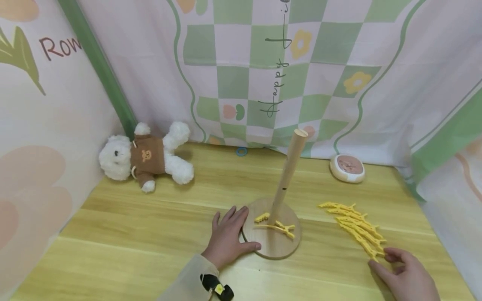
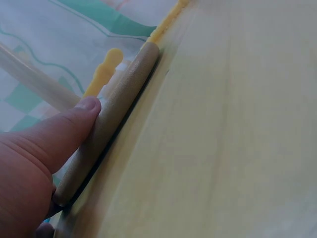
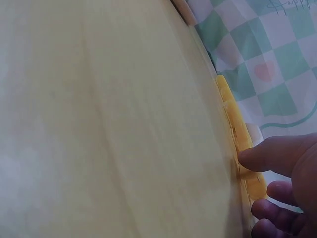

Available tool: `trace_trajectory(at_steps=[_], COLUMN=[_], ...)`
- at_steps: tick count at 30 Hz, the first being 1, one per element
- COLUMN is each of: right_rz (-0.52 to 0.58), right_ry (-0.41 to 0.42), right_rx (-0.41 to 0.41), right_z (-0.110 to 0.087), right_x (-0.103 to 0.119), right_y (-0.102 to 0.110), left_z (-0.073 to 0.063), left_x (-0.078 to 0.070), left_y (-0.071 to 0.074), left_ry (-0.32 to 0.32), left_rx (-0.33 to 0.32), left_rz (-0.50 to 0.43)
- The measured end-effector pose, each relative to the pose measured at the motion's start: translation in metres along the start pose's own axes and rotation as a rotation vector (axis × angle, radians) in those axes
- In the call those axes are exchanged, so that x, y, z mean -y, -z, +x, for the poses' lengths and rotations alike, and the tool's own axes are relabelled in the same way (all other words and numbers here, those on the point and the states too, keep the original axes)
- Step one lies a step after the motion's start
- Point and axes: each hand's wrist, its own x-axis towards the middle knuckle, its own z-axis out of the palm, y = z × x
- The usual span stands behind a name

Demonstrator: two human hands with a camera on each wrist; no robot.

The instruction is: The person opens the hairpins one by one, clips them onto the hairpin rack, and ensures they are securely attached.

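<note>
My left hand (image 1: 227,239) rests at the left side of a round wooden base (image 1: 276,249), fingers spread and thumb on top near its front edge. From the base rises a wooden post (image 1: 290,171) with small dark holes. Yellow branch-shaped plastic pieces (image 1: 280,227) lie on the base around the post's foot. To the right, several matching yellow pieces lie overlapped in a row on the table. My right hand (image 1: 408,271) pinches the near end of the closest yellow branch-shaped piece (image 1: 360,239); in the right wrist view, the thumb (image 3: 267,154) overlaps a yellow piece (image 3: 235,119).
A white plush toy in a brown shirt (image 1: 152,154) lies at the back left of the wooden table (image 1: 124,246). A small blue ring (image 1: 241,151) is by the back curtain (image 1: 233,83). A white rounded device (image 1: 347,168) sits at the back right.
</note>
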Motion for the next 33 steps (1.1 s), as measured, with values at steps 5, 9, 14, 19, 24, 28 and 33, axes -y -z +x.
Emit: trace_trajectory(at_steps=[5,9,14,19,24,28,33], right_rz=[-0.001,0.002,-0.021,-0.096,-0.068,-0.013,0.024], right_ry=[-0.016,-0.067,-0.050,0.057,-0.002,-0.058,0.036], right_rx=[0.033,0.069,0.118,0.157,0.147,0.093,-0.068], right_z=[-0.001,-0.001,-0.001,-0.001,-0.006,-0.011,-0.020], right_x=[0.002,0.003,0.001,-0.001,0.003,0.009,0.017], right_y=[0.002,0.002,-0.001,-0.002,-0.002,-0.003,-0.008], left_z=[0.000,0.001,0.001,0.000,0.000,0.000,0.000], left_x=[0.001,0.001,0.000,0.000,0.001,0.001,0.002], left_y=[0.000,0.000,0.000,0.000,0.000,-0.001,-0.001], left_ry=[-0.005,-0.005,-0.001,0.002,0.003,0.004,0.003], left_rx=[-0.006,-0.001,0.007,0.005,0.006,0.007,0.003], left_rz=[0.005,0.006,0.002,-0.003,-0.001,-0.002,0.003])
